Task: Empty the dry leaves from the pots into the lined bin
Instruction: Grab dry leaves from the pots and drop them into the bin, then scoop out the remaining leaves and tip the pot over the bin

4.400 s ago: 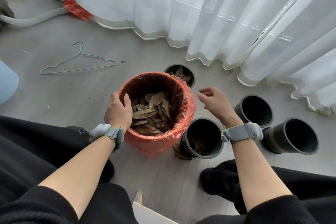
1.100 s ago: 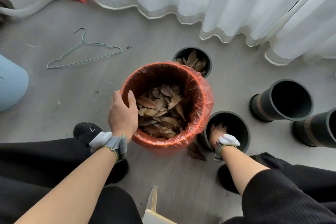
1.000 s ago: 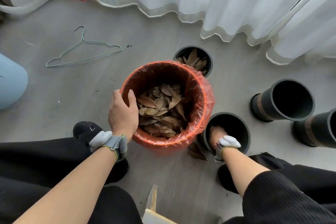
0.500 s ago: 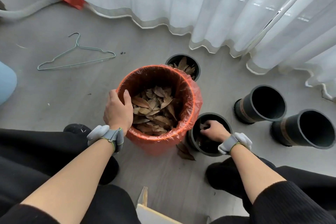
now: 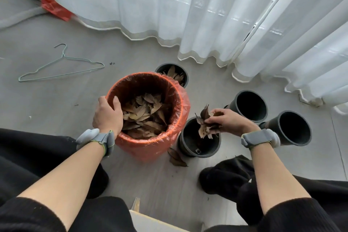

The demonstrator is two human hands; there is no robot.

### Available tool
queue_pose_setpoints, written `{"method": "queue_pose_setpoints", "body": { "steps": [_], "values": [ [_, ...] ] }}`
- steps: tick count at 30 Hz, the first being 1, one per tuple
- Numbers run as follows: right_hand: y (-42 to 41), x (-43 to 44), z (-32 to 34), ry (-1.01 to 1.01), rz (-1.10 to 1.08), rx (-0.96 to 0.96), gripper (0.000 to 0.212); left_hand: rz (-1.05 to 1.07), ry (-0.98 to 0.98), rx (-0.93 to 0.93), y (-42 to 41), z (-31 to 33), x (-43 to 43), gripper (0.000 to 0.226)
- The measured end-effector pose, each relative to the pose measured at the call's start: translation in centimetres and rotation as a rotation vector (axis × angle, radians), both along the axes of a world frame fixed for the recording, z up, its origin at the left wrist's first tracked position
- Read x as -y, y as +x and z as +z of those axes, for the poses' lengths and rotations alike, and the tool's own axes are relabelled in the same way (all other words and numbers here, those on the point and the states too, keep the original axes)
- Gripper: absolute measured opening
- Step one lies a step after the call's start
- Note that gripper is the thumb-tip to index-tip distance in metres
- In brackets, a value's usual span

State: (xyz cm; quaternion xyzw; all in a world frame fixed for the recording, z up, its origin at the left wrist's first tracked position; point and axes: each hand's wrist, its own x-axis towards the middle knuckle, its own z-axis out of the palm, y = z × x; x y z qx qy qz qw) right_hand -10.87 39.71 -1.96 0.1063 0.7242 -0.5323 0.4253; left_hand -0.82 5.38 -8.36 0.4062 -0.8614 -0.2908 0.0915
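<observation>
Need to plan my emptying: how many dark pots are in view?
4. Leafy pot behind the lined bin; near pot under the right hand; two more pots further right.

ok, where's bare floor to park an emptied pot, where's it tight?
Bare floor left of the lined bin, up to the wire hanger; also between the curtain hem and the two empty-looking pots. Crowded right of the bin: near pot, right hand holding leaves, fallen leaves, leaf-filled pot behind.
</observation>
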Motion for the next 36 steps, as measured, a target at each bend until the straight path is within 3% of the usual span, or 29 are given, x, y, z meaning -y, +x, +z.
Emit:
{"method": "queue_pose_setpoints", "body": {
  "steps": [8, 14, 16, 20, 22, 24, 27, 29, 31, 33, 36],
  "values": [
    [-1.1, 7.2, 6.9, -0.108, 0.138, -0.368, 0.012, -0.015, 0.005, 0.004, 0.3, 0.2, -0.4, 0.046],
    [0.3, 14.4, 7.3, -0.101, 0.276, -0.538, 0.011, -0.028, 0.019, 0.014, 0.2, 0.3, -0.5, 0.046],
    [0.4, 16.0, 6.6, -0.044, 0.323, -0.622, 0.022, -0.041, 0.028, 0.014, 0.1, 0.6, -0.6, 0.045],
    [0.6, 16.4, 4.0, 0.17, 0.517, -0.751, 0.074, -0.039, 0.041, 0.02, 0.1, 0.6, -0.2, 0.044],
    [0.5, 15.3, 2.7, 0.252, 0.548, -0.76, 0.089, -0.03, 0.032, 0.01, 0.1, 0.4, 0.1, 0.044],
    [0.0, 13.5, 1.4, 0.254, 0.465, -0.754, 0.082, -0.031, 0.026, 0.001, 0.1, 0.4, 0.2, 0.045],
    [-1.0, 10.6, -0.1, 0.297, 0.119, -0.871, 0.034, -0.018, 0.024, -0.004, 0.0, 0.3, 0.2, 0.046],
    [-1.4, 8.3, -0.8, 0.372, -0.117, -0.932, 0.016, -0.024, 0.032, -0.009, 0.0, 0.2, 0.2, 0.047],
    [-1.3, 6.0, -1.7, 0.483, -0.164, -0.862, 0.018, -0.034, 0.052, -0.014, 0.1, 0.1, 0.5, 0.049],
    [-0.5, 3.8, -3.3, 0.658, -0.035, -0.655, 0.032, -0.049, 0.117, -0.016, 0.2, -0.1, 0.9, 0.051],
    [2.7, 1.2, -5.7, 0.897, 0.169, -0.3, 0.051, -0.022, 0.367, -0.095, 0.2, -0.1, 1.2, 0.054]
  ]
}}
